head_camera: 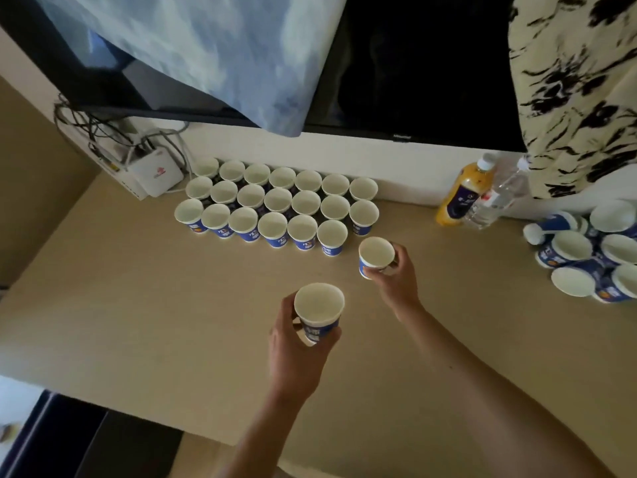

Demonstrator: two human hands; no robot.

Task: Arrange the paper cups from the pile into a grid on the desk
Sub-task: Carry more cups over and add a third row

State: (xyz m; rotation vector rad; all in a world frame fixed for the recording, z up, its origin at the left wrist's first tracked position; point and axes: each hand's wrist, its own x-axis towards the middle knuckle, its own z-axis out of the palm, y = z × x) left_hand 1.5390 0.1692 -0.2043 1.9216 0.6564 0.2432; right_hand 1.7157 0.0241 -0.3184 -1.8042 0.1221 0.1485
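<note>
Several blue-and-white paper cups stand upright in a three-row grid (275,201) at the back of the beige desk (138,322). A pile of loose cups (593,250), some on their sides, lies at the right edge. My right hand (396,274) grips one cup (375,253) just right of the front row's last cup (332,236). My left hand (296,343) holds another upright cup (319,307) above the desk's middle, nearer to me.
An orange drink bottle (462,191) and a clear water bottle (496,198) stand behind the pile. A white router (157,174) with cables sits at the back left. A dark screen (413,63) draped with cloths hangs over the wall edge.
</note>
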